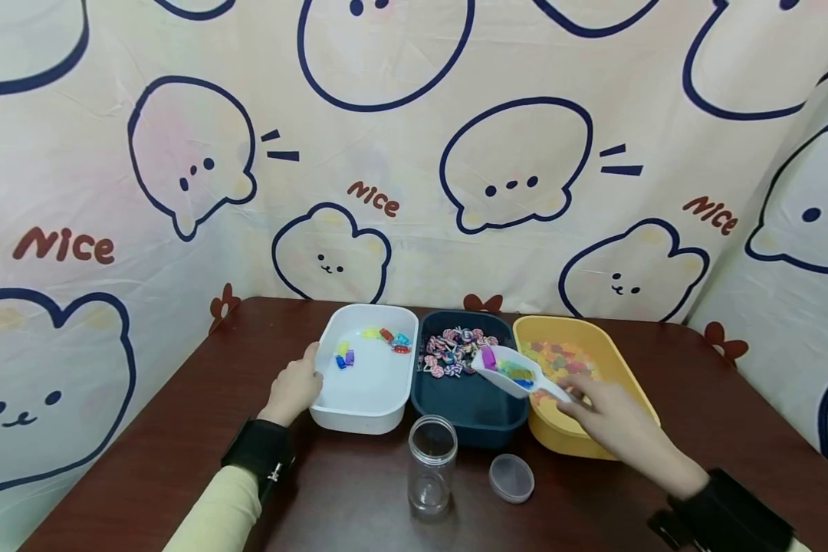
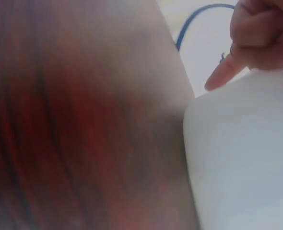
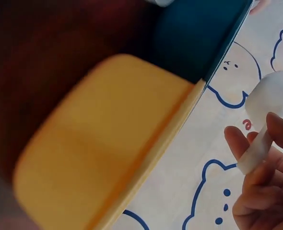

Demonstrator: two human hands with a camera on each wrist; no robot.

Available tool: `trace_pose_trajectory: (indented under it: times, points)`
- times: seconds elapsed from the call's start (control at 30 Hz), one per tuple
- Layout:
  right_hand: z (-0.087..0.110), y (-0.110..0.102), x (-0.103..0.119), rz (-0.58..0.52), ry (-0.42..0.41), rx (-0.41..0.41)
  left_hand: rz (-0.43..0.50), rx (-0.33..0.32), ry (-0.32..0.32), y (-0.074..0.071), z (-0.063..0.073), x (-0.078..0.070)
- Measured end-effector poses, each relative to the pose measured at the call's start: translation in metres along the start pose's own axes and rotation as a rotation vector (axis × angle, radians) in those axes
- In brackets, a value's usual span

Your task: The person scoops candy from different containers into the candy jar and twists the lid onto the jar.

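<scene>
My right hand [image 1: 610, 414] grips the handle of a white scoop [image 1: 507, 370], its bowl raised over the dark blue bin [image 1: 469, 410]. Purple, yellow-green and blue pieces [image 1: 517, 370] lie in the scoop; from below, the right wrist view shows only the scoop's white underside [image 3: 271, 96]. At the left, my left hand [image 1: 297, 389] holds the side rim of a white bin [image 1: 362, 395]. Inside that bin are two small groups of coloured wrapped candies [image 1: 345, 356]. The left wrist view has the fingers [image 2: 223, 74] at the bin's rim.
Pink-and-dark swirled candies [image 1: 451, 349] fill the back of the dark blue bin. A yellow bin [image 1: 569, 441] at the right holds orange, red and green pieces [image 1: 559, 360]. In front stand an open clear jar [image 1: 429, 471] and, beside it, a round lid [image 1: 511, 478].
</scene>
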State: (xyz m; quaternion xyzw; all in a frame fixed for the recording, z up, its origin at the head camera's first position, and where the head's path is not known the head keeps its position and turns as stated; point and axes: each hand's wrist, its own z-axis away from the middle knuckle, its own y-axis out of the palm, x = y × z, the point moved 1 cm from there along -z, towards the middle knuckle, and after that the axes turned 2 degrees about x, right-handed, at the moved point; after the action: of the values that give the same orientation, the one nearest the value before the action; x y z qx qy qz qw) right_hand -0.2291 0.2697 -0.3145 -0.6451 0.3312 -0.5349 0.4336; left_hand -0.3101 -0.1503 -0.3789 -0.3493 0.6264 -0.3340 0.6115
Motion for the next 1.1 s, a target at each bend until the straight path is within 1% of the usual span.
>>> trace_pose_trajectory:
  times: [0.07,0.1,0.17,0.23,0.3,0.33,0.37,0.4,0.43,0.47,0.53,0.57,0.6,0.63,0.67,0.7,0.77,0.87,0.9,1.0,1.1]
  points:
    - [0.014,0.002,-0.005,0.024,0.021,-0.001,0.097,0.026,-0.017,0.001,0.001,0.006]
    - [0.021,0.002,-0.006,0.036,0.036,0.003,0.138,0.026,-0.027,0.0,0.003,0.009]
    - [0.032,0.003,-0.009,0.052,0.076,0.017,0.199,-0.01,-0.038,-0.004,0.008,0.013]
    - [0.043,0.004,-0.01,0.061,0.105,0.033,0.221,-0.084,-0.032,-0.011,0.017,0.012]
    - [0.053,0.005,-0.01,0.06,0.129,0.045,0.232,-0.169,0.016,-0.02,0.031,0.005]
    - [0.057,0.006,-0.01,0.051,0.138,0.052,0.243,-0.2,0.055,-0.023,0.04,-0.001]
    - [0.062,0.007,-0.009,0.046,0.141,0.051,0.263,-0.215,0.109,-0.026,0.049,-0.009]
    - [0.066,0.009,-0.008,0.041,0.142,0.05,0.293,-0.202,0.173,-0.027,0.058,-0.017]
    - [0.069,0.011,-0.007,0.038,0.139,0.039,0.329,-0.162,0.246,-0.028,0.067,-0.025]
    - [0.072,0.013,-0.005,0.036,0.136,0.023,0.373,-0.106,0.324,-0.027,0.075,-0.034]
    - [0.076,0.017,0.0,0.038,0.12,-0.024,0.46,0.045,0.463,-0.021,0.089,-0.051]
    - [0.078,0.02,0.003,0.044,0.105,-0.058,0.495,0.131,0.511,-0.017,0.095,-0.059]
    - [0.079,0.022,0.006,0.049,0.087,-0.094,0.518,0.21,0.54,-0.013,0.099,-0.066]
    - [0.08,0.025,0.009,0.054,0.068,-0.128,0.531,0.271,0.557,-0.009,0.103,-0.072]
    - [0.081,0.027,0.012,0.061,0.055,-0.156,0.537,0.314,0.564,-0.004,0.105,-0.078]
    - [0.081,0.029,0.015,0.071,0.041,-0.182,0.539,0.352,0.553,0.001,0.107,-0.083]
    - [0.081,0.032,0.02,0.09,0.023,-0.211,0.529,0.391,0.521,0.01,0.109,-0.09]
    - [0.08,0.031,0.026,0.125,0.022,-0.213,0.52,0.397,0.482,0.02,0.109,-0.095]
    - [0.079,0.031,0.028,0.138,0.017,-0.217,0.515,0.388,0.477,0.023,0.109,-0.096]
    - [0.079,0.028,0.034,0.18,-0.005,-0.231,0.504,0.365,0.475,0.026,0.108,-0.096]
    - [0.079,0.024,0.04,0.229,-0.052,-0.285,0.498,0.355,0.493,0.026,0.107,-0.097]
